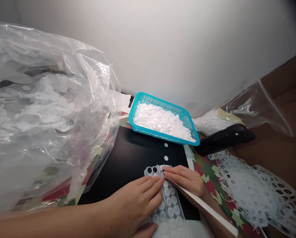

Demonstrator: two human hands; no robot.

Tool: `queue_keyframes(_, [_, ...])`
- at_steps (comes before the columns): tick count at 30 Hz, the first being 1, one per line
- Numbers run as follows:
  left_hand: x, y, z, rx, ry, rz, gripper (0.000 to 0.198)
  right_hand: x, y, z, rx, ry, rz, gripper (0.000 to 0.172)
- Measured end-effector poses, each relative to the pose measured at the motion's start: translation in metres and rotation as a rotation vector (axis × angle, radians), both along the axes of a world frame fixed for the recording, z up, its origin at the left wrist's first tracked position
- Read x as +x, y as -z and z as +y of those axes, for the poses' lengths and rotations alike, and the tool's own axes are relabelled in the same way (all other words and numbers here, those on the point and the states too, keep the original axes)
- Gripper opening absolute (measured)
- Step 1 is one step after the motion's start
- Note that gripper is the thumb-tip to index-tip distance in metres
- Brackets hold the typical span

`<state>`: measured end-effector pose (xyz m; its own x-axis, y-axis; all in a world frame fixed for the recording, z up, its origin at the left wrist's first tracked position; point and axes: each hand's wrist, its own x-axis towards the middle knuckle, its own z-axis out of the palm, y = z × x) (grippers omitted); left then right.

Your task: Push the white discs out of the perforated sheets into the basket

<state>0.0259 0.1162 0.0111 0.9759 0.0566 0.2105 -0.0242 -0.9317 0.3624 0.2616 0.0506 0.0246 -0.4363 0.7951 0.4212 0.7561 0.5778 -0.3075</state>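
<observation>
A translucent white strip (169, 203) dotted with round discs lies on a black mat (133, 158). My left hand (135, 205) rests on its left side, fingers stretched flat and pressing near the top. My right hand (187, 180) presses the strip's right edge with its fingers laid flat together. Some holes at the strip's far end are punched out. Two loose white discs (166, 151) lie on the mat beyond the strip.
A turquoise basket (150, 99) heaped with white discs stands at the back. A big clear plastic bag (44, 109) of white scraps fills the left. Punched-out white strips (257, 195) pile up at the right, beside a smaller clear bag (257, 105) and a black object (224, 138).
</observation>
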Motion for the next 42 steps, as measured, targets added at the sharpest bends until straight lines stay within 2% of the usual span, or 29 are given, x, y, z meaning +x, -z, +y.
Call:
queue_keyframes(8, [0.0, 0.0, 0.0, -0.007, 0.007, 0.009, 0.052, -0.001, 0.004, 0.0, 0.022, 0.056, 0.0, 0.03])
queue_keyframes(19, [0.0, -0.002, 0.0, -0.023, 0.003, -0.001, 0.048, -0.002, 0.022, -0.002, -0.021, 0.319, 0.175, 0.03])
queue_keyframes(25, [0.0, -0.003, 0.001, -0.015, -0.007, -0.026, 0.047, 0.001, 0.022, 0.002, 0.037, 0.396, 0.25, 0.028])
queue_keyframes(29, [0.0, -0.001, 0.001, 0.028, -0.031, -0.049, 0.044, 0.001, 0.013, -0.001, 0.009, 0.322, 0.207, 0.024])
queue_keyframes(33, [0.001, 0.001, -0.002, 0.096, -0.076, -0.135, 0.03, 0.002, 0.004, -0.003, -0.101, 0.187, 0.214, 0.019])
queue_keyframes(38, [0.003, 0.0, -0.003, 0.093, -0.104, -0.115, 0.019, 0.003, 0.004, -0.001, -0.174, 0.091, 0.218, 0.016])
queue_keyframes(40, [0.004, -0.001, -0.002, 0.076, -0.109, -0.097, 0.023, 0.004, 0.006, 0.0, -0.183, 0.066, 0.217, 0.017])
queue_keyframes(42, [0.003, -0.002, 0.0, 0.078, -0.107, -0.09, 0.038, 0.006, 0.007, 0.0, -0.189, 0.047, 0.212, 0.018])
